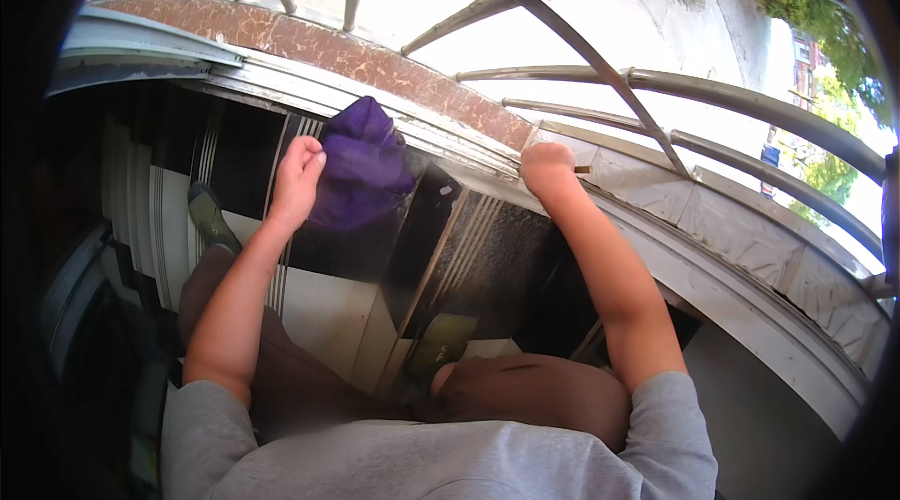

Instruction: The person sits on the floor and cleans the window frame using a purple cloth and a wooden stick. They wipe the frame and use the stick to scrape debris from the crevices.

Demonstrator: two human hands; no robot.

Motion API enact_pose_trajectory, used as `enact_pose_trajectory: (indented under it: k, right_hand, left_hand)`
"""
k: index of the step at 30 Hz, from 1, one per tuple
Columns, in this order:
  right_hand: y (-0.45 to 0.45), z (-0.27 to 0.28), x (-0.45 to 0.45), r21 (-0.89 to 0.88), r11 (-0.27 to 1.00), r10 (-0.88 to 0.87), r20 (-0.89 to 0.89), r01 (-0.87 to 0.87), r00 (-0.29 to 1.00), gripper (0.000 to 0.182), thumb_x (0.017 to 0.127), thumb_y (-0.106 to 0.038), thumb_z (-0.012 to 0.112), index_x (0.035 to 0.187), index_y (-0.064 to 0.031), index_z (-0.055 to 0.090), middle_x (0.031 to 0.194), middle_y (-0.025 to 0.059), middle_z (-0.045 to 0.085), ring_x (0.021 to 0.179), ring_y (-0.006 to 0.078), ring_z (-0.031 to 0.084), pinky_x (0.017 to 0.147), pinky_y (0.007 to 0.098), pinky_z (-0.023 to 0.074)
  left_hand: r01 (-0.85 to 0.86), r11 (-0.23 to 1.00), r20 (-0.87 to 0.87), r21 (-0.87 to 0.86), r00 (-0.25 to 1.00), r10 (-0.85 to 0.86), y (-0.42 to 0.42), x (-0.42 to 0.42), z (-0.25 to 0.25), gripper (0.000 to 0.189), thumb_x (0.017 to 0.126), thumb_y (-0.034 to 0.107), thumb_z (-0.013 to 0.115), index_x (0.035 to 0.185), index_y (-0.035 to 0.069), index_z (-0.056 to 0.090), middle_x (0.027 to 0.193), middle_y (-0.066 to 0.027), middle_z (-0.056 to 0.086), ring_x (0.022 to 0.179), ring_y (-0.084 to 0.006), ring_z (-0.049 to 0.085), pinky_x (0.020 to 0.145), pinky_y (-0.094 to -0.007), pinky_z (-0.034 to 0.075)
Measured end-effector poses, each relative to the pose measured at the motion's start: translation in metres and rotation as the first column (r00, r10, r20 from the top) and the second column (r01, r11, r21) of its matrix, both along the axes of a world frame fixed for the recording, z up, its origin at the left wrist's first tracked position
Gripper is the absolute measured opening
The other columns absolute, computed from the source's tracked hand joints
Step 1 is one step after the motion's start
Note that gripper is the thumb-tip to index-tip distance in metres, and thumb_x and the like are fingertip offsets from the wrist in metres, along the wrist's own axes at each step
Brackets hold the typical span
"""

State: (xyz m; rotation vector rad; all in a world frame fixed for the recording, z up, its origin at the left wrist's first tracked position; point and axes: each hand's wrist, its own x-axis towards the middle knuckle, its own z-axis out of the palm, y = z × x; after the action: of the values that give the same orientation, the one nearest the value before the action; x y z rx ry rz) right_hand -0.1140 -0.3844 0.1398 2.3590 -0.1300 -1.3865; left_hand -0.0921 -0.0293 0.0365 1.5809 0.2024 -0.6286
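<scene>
My left hand (299, 177) pinches the edge of a crumpled purple cloth or thin bag (362, 169), slightly blurred, over the black and white tiles beside the window frame. I cannot tell what, if anything, is inside it. At the white sliding-window track (450, 138), my right hand (548, 166) is closed in a fist around a thin tool. Only the tool's brownish end (583, 169) shows, sticking out on the right of the fist; its other end is hidden by the hand.
Beyond the track runs a reddish-brown marble-patterned sill (316, 36), then metal guard bars (576, 39). A sliding sash (140, 46) stands at the left end. Striped tiles (464, 240) lie below, with a green slipper (443, 342) on one foot and another green shoe (211, 215) farther left.
</scene>
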Motion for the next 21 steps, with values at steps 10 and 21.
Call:
enact_pose_trajectory:
  k: [10, 21]
  right_hand:
    - [-0.017, -0.029, -0.023, 0.102, 0.988, -0.115, 0.02, 0.112, 0.993, 0.023, 0.081, -0.01, 0.047, 0.092, -0.0034, 0.066, 0.093, 0.0163, 0.065, 0.088, 0.0311, 0.063, 0.073, 0.0388, 0.0513]
    - [0.014, 0.008, -0.007, 0.058, 0.978, -0.201, -0.037, 0.203, 0.979, 0.022, 0.078, -0.004, 0.051, 0.095, -0.0026, 0.065, 0.099, 0.0165, 0.064, 0.093, 0.0296, 0.062, 0.077, 0.0369, 0.0508]
  left_hand:
    - [-0.261, 0.941, -0.316, -0.214, 0.93, 0.187, 0.005, 0.005, 0.012, 0.005, 0.09, 0.008, 0.047, 0.096, 0.006, 0.046, 0.089, -0.0025, 0.05, 0.085, -0.0112, 0.054, 0.081, -0.0304, 0.048]
    - [-0.243, 0.947, -0.284, -0.212, 0.942, 0.178, 0.001, 0.01, 0.017, 0.006, 0.09, 0.008, 0.049, 0.094, 0.006, 0.047, 0.087, -0.002, 0.051, 0.083, -0.01, 0.053, 0.079, -0.0293, 0.048]
